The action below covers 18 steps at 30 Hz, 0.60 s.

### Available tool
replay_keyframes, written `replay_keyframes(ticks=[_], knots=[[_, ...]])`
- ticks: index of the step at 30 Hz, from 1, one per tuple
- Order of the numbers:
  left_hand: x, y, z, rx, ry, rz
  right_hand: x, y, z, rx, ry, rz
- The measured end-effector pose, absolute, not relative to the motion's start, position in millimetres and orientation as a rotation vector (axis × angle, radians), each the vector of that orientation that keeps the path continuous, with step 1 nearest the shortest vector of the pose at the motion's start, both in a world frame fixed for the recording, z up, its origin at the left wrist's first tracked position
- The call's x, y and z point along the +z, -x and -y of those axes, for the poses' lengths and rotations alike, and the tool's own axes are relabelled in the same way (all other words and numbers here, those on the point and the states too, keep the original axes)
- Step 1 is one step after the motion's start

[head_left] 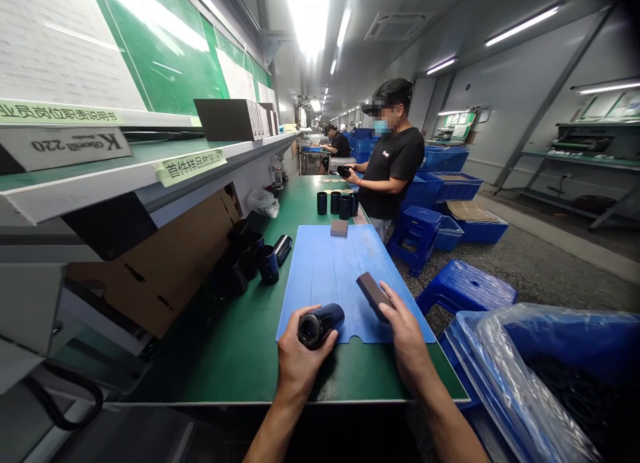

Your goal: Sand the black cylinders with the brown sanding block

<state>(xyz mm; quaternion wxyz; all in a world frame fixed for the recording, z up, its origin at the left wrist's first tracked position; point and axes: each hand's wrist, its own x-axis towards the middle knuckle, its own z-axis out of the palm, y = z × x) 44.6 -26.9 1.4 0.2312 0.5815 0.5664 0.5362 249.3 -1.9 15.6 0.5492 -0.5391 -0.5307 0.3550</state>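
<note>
Left hand: the left hand point(300, 360) is closed around a dark blue cylinder point(321, 326), with its open end turned toward the left of the view.
Right hand: a dark brown block point(373, 294) is held by the right hand point(406, 333), tilted above the mat.
Grip: the left fingers are wrapped around the cylinder; the block is pinched between the right thumb and fingers.
Cylinder position: it is held over the near edge of a blue mat point(345, 283), above a green workbench point(200, 363).
On the mat: a small brown block point(339, 228) is laid near the far end.
On the bench: similar dark cylinders point(268, 264) are grouped left of the mat, and more point(335, 202) stand upright beyond it.
Beyond: a dark item point(343, 172) is held by a masked co-worker point(393, 163) standing at the bench's far end.
Right side: a blue crate point(540, 343) lined with clear plastic is placed just beside the bench, near a blue stool point(465, 288).
</note>
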Motion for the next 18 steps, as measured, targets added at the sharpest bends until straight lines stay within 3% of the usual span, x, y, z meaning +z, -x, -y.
replay_keyframes(ticks=[3, 7, 11, 15, 18], knots=[[0, -44, 25, 1.447, -1.677, -1.514, 30, -240, 31, 1.501, 0.801, 0.654], [-1, -45, 24, 1.453, -1.747, -1.472, 43, -231, 48, 1.664, 0.648, 0.462], [-1, -45, 23, 1.492, -1.770, -1.434, 48, -233, 50, 1.397, 0.915, 0.681], [0, -49, 19, 1.528, -1.810, -1.388, 47, -232, 60, 0.738, 1.357, 1.285], [3, -54, 19, 1.557, -1.817, -1.386, 42, -225, 70, 0.387, 1.384, 1.578]])
